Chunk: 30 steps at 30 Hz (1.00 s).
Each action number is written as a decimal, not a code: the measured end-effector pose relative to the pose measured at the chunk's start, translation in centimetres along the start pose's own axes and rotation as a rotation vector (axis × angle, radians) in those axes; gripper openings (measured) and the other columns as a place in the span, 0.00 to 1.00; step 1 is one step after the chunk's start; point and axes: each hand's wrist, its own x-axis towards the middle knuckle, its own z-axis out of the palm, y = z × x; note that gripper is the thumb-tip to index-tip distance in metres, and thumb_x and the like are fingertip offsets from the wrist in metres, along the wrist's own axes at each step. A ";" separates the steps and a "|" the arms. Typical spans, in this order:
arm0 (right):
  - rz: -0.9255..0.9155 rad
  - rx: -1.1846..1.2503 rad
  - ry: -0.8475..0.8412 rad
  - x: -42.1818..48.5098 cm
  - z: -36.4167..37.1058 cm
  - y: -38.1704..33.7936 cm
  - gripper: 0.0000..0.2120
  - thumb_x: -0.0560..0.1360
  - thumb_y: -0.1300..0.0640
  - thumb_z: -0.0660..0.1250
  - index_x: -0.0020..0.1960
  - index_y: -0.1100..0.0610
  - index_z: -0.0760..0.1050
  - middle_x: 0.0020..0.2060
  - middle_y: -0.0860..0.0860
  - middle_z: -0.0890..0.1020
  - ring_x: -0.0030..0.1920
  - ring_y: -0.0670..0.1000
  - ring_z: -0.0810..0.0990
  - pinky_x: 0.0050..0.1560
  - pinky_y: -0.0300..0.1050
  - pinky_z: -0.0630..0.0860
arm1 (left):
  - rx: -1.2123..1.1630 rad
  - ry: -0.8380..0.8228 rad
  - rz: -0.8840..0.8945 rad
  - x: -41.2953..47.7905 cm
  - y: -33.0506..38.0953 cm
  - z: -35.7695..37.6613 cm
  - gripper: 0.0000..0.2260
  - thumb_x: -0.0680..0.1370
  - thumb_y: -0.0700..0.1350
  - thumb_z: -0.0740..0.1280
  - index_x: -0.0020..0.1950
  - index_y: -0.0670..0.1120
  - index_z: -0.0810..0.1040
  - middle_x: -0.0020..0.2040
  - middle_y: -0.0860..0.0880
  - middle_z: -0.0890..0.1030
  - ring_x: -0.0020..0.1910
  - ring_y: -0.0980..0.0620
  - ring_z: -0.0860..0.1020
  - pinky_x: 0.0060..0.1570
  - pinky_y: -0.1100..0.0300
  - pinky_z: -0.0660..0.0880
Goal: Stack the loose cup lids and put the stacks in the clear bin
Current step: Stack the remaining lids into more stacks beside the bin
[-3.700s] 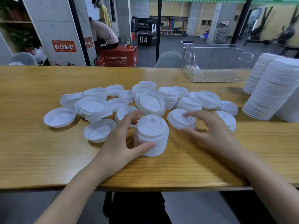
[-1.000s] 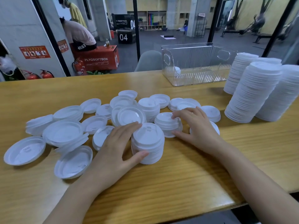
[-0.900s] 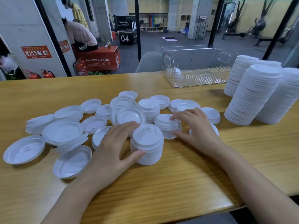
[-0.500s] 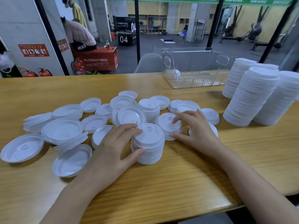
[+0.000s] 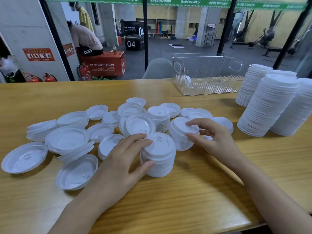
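Many loose white cup lids (image 5: 67, 141) lie spread over the wooden table (image 5: 185, 200), several upside down, some in short stacks. My left hand (image 5: 121, 159) grips a short stack of lids (image 5: 160, 154) near the front, thumb on its near side and fingers on its top. My right hand (image 5: 212, 137) holds a second short stack (image 5: 180, 132) just to the right, tilted and lifted a little, fingers on its top and thumb at its side. The clear bin (image 5: 209, 76) stands at the back right, with one small white lid (image 5: 187, 80) showing at its left end.
Three tall stacks of white lids (image 5: 270, 105) stand at the right edge beside the bin. Behind the table a glass wall looks onto a gym with a red box and people. The table's front edge is close to my arms.
My right hand has closed round the second short stack and tipped it up toward the stack in my left hand. My left hand has stayed on its stack.
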 end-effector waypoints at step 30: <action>-0.121 -0.037 -0.304 -0.4 2.4 -4.4 0.15 0.69 0.48 0.77 0.54 0.48 0.82 0.56 0.39 0.81 0.63 0.37 0.75 0.59 0.27 0.67 | -0.115 0.086 -0.149 -1.2 0.4 -0.2 0.26 0.74 0.65 0.66 0.70 0.68 0.61 0.66 0.66 0.70 0.64 0.63 0.70 0.57 0.72 0.67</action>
